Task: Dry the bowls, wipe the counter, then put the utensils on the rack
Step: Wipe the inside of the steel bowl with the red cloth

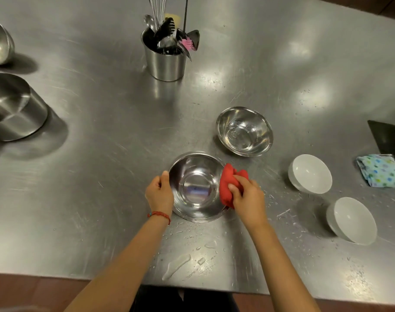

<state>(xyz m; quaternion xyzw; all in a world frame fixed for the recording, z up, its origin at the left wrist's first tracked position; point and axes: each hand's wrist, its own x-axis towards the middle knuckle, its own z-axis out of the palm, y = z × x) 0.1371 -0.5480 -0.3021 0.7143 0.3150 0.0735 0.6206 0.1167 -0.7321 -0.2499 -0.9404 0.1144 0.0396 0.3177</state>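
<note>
On the steel counter [90,199], far to the left of the near steel bowl [196,188], two large steel pots [14,109] run off the edge of view, so their full shape cannot be made out. The left hand [159,192] grips that bowl's left rim, thumb over the lip; a red thread bracelet [159,215] circles the wrist. Behind the bowl stands a steel holder [166,64] crowded with utensils [167,37], their tops cut off; a whisk, spoon and something pink show, the rest is a dark tangle. At the bowl's right rim the right hand [248,199] clutches a bunched red cloth [229,185], which hides that part of the rim. Behind and right of it sits a second steel bowl [245,131], wet inside. Further right lie two white bowls [310,173], tilted, then a patterned cloth [380,170] and a dark object [390,136], both partly cut off. Water drops [176,265] lie in front of the bowl.
</note>
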